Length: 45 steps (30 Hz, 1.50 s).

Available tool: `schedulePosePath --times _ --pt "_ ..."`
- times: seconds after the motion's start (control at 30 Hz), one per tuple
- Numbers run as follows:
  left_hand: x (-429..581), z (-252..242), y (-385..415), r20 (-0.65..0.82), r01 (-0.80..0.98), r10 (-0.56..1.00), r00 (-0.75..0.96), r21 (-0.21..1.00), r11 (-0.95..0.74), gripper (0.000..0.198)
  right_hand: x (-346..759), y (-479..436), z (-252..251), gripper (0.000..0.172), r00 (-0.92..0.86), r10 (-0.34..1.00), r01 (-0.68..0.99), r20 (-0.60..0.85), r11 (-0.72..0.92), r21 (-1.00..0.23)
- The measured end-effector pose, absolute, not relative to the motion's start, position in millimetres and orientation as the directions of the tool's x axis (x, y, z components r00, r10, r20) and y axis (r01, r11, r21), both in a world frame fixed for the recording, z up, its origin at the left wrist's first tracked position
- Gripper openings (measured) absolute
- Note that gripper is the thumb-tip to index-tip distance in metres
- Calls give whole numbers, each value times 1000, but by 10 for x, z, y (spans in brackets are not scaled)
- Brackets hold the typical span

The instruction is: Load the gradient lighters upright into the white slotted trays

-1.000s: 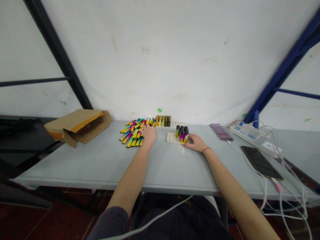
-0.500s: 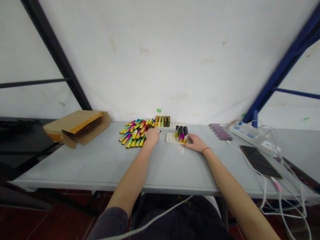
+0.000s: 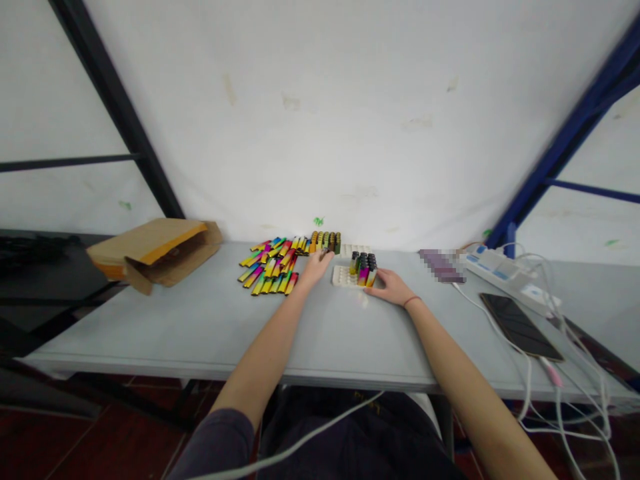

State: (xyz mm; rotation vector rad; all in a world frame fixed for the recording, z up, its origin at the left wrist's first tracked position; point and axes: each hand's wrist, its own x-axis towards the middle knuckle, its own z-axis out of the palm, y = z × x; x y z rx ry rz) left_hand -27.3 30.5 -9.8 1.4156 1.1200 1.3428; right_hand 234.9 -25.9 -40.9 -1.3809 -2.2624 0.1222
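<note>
My left hand [image 3: 315,269] is closed on a lighter [image 3: 326,253], mostly hidden by the fingers, with its dark end showing. It is between a loose heap of shiny multicoloured lighters [image 3: 271,270] and a white tray with holes [image 3: 342,276]. Several lighters [image 3: 364,270] stand upright in the right part of that tray, dark tops up. My right hand [image 3: 394,288] grips the tray's right end, thumb along the front edge and fingers behind. Behind my left hand, a block of upright lighters [image 3: 326,239] stands against the wall in another white tray [image 3: 356,251].
An open brown cardboard box [image 3: 155,250] lies on the left of the grey table [image 3: 200,333]. To the right are a purple phone [image 3: 440,265], a black phone [image 3: 520,325], a white power strip [image 3: 510,277] and tangled white cables [image 3: 565,400].
My left hand has moved right and slightly away from me, from the heap's edge toward the tray, with the lighter in it. My right hand stays at the tray.
</note>
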Motion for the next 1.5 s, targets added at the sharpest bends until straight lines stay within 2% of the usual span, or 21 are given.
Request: schedulePosePath --times 0.1,0.23,0.53,0.73,0.93,1.1,1.27,1.37,1.5 --pt "-277 -98 240 321 202 947 -8 928 -313 28 2349 -262 -408 47 -367 859 821 357 480 -310" --pt "-273 -79 191 360 345 933 -29 879 -328 41 2339 -275 -391 43 -374 858 817 352 484 -313" --pt "-253 -27 204 333 619 941 -56 751 -229 31 2337 -276 -377 45 -367 870 832 329 465 -302" --pt "-285 -19 203 298 610 946 -129 776 -162 29 2344 -264 -400 48 -380 855 811 354 491 -317" --pt "-300 -52 196 323 589 939 -118 784 -196 40 2353 -255 -413 50 -380 858 809 345 489 -326" --pt "-303 -22 178 308 657 943 -128 738 -152 34 2353 -254 -413 50 -377 862 815 338 482 -320" --pt "-308 26 175 273 652 944 -184 752 -91 33 2348 -262 -403 47 -376 860 817 346 484 -314" --pt "-291 11 180 270 611 948 -167 783 -116 36 2343 -268 -397 46 -373 864 824 338 476 -307" --pt "-232 -31 177 309 546 943 -125 815 -195 26 2341 -270 -395 45 -374 863 822 341 478 -309"
